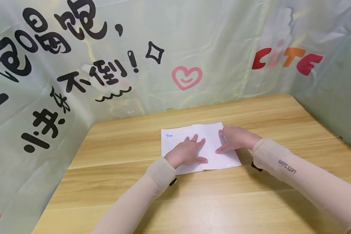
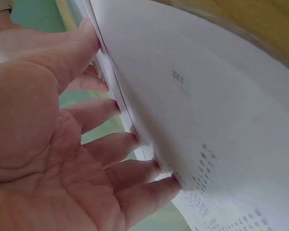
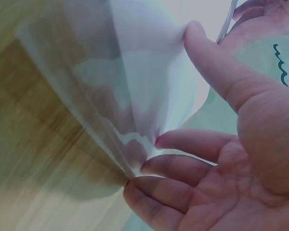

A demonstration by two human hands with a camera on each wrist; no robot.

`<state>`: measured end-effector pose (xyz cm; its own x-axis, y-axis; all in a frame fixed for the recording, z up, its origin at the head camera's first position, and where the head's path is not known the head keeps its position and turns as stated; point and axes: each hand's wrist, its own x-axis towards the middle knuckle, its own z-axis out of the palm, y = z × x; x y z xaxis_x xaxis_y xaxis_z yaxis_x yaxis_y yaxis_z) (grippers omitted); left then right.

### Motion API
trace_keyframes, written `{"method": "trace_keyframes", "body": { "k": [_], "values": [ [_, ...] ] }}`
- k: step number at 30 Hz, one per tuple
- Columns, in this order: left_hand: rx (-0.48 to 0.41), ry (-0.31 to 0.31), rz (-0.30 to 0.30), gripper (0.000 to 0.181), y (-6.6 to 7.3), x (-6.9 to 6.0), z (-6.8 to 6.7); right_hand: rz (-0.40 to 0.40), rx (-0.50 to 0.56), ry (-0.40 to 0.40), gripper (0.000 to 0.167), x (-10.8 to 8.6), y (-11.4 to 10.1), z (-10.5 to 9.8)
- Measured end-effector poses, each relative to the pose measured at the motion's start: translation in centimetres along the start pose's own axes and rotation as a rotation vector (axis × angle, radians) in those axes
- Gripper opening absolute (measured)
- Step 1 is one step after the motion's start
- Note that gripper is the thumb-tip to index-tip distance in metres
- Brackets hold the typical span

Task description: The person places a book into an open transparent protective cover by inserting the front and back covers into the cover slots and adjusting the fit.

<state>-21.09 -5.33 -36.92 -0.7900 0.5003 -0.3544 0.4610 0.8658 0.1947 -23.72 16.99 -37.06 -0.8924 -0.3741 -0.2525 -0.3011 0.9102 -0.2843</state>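
An open booklet [image 1: 217,162] with white pages lies on the table; its left page bears small print and a blue mark near the top. My left hand [image 1: 185,152] rests across the middle of it, fingers spread, with fingertips touching the paper near the fold [image 2: 130,110]. At the booklet's right side is my right hand [image 1: 237,138], its thumb on the blank right page. In the right wrist view, the fingers of this right hand [image 3: 212,159] touch a clear plastic sheet [image 3: 82,91] that extends past the white paper.
The wooden table [image 1: 111,182] surrounds the booklet. Behind it hangs a pale fabric backdrop [image 1: 222,58] with black lettering, a pink heart [image 1: 187,78] and the coloured word CUTE. Both forearms wear beige sleeves [image 1: 298,175], with a dark strap [image 1: 256,167] showing under the right wrist.
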Motion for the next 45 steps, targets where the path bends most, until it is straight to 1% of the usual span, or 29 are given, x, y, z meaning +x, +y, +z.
{"method": "trace_keyframes", "body": {
  "k": [2,5,8,11,15,19,23,25,27,30,33,36,40,43,45],
  "values": [
    [0.016,0.006,0.002,0.087,0.2,0.1,0.0,0.004,0.034,0.008,0.077,0.2,0.1,0.0],
    [0.033,0.011,0.005,0.087,0.3,0.2,0.0,0.023,0.096,0.022,0.077,0.3,0.3,-0.1],
    [0.041,0.013,0.007,0.086,0.4,0.2,-0.1,0.045,0.175,0.070,0.075,0.3,0.7,-0.2],
    [0.043,0.012,0.002,0.086,0.4,0.2,-0.1,0.063,0.251,0.132,0.069,0.3,1.1,-0.5],
    [0.023,0.007,-0.002,0.086,0.5,0.1,-0.2,0.108,0.343,0.190,0.067,0.3,2.0,-0.7],
    [-0.003,0.008,-0.005,0.087,0.4,0.1,-0.1,0.153,0.456,0.210,0.067,0.2,3.4,-0.7],
    [-0.024,0.012,-0.006,0.088,0.2,0.3,0.1,0.165,0.587,0.218,0.067,0.1,4.4,-0.7],
    [-0.045,0.013,-0.002,0.089,0.1,0.4,0.2,0.164,0.625,0.217,0.061,0.0,4.8,-0.7],
    [-0.069,0.016,0.003,0.089,0.0,0.4,0.4,0.165,0.665,0.208,0.054,-0.2,5.0,-0.7],
    [-0.094,0.019,0.006,0.090,-0.1,0.3,0.4,0.148,0.687,0.177,0.046,-0.4,5.4,-0.5],
    [-0.106,0.024,0.007,0.091,-0.1,0.3,0.4,0.123,0.739,0.123,0.046,-0.9,5.9,-0.3],
    [-0.108,0.029,0.009,0.093,-0.1,0.2,0.4,0.100,0.819,0.046,0.045,-1.4,6.5,0.0],
    [-0.111,0.032,0.002,0.095,-0.1,0.0,0.3,0.094,0.903,-0.033,0.037,-2.0,6.9,0.3],
    [-0.124,0.034,-0.012,0.096,-0.2,0.0,0.3,0.091,0.933,-0.062,0.032,-2.1,6.9,0.5],
    [-0.131,0.035,-0.017,0.096,-0.2,0.0,0.3,0.091,0.932,-0.068,0.032,-2.1,6.9,0.5]
  ]
}}
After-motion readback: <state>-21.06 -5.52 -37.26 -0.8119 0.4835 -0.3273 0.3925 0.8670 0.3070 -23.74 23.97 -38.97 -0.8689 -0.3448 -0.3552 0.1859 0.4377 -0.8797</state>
